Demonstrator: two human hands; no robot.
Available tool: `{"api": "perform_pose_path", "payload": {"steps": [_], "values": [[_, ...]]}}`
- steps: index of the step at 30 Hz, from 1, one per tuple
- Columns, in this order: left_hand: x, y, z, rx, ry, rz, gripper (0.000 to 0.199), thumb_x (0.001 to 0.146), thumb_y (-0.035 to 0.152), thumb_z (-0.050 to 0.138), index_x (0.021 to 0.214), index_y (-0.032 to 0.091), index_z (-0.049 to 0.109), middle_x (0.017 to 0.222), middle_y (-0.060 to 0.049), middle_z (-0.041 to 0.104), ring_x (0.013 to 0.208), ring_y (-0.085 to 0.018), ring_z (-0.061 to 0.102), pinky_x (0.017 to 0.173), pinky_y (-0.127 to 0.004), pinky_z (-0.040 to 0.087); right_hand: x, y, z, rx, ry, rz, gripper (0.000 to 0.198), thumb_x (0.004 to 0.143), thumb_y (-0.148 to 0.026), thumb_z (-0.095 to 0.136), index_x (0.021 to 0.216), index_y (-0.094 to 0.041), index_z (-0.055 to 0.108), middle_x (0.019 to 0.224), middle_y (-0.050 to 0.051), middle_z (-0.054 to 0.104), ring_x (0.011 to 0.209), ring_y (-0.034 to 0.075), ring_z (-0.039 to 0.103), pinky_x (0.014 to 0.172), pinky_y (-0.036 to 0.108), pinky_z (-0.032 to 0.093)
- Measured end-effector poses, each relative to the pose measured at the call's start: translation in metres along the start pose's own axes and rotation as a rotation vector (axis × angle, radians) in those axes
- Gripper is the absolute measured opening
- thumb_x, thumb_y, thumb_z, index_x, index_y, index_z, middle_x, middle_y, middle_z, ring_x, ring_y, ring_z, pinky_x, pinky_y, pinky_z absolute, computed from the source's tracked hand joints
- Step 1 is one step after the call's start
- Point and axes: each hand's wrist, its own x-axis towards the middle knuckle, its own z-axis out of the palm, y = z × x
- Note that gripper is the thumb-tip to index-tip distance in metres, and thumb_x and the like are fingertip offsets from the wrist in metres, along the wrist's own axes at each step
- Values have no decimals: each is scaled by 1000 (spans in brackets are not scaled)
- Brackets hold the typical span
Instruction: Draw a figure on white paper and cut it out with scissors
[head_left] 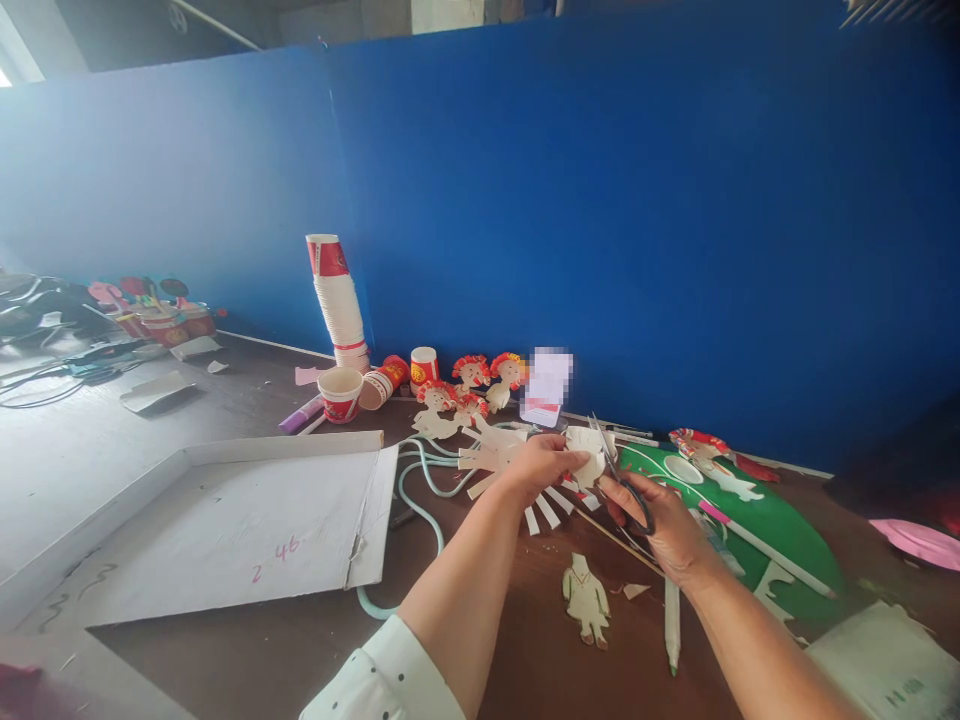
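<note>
My left hand [546,466] pinches a white paper piece [583,443] above the table. My right hand [671,530] is closed round the dark handles of a pair of scissors [637,503]. The scissor blades point up and lie at the right edge of the paper; whether they are apart is hard to make out. Below my hands lies a flat paper figure cut-out [585,598]. Beneath and left of my left hand, white paper strips [480,455] fan out. A white marker [672,628] rests near my right forearm.
A shallow cardboard tray [300,595] lies at left. Behind it stand a tall stack of paper cups [341,310] and several single cups. Paper figures with red fringes [471,373] are near the blue partition [637,220]. On the right is a green sheet [806,540] with a pink-and-white pen [765,550].
</note>
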Motion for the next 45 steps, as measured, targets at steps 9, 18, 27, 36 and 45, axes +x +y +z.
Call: {"api": "perform_pose_path", "payload": {"steps": [9,18,27,36,45], "values": [[-2,3,0,5,9,7,28,64,36,72,77,12,66,69,-2,61,57,-8,48,57,-23,37,0,1,-1,41,7,13,34,77,-51,61,62,-20,59,53,-2,51,53,12,44,51,25,35],[-4,6,0,44,51,-5,24,64,34,70,70,13,63,63,0,57,54,-8,45,55,-22,36,-1,2,-3,60,-24,1,36,78,-50,61,60,-19,55,53,-4,49,53,11,43,51,24,32],[-1,3,-2,27,38,12,23,64,33,70,71,12,62,64,0,58,58,-9,48,59,-24,37,-1,1,-6,48,-33,18,34,78,-49,62,64,-19,59,54,-2,51,53,12,44,51,25,32],[4,-4,-5,50,35,27,20,65,29,68,75,13,64,67,0,59,59,-9,49,57,-23,35,-1,-1,-10,7,-89,23,33,81,-50,58,71,-19,62,55,-3,49,56,12,44,56,26,33],[9,-12,-12,28,12,62,22,66,30,68,76,12,63,63,0,56,58,-8,48,57,-22,35,-2,-3,-12,5,-100,41,30,81,-50,59,77,-21,66,54,-4,50,54,12,44,56,26,34]]}}
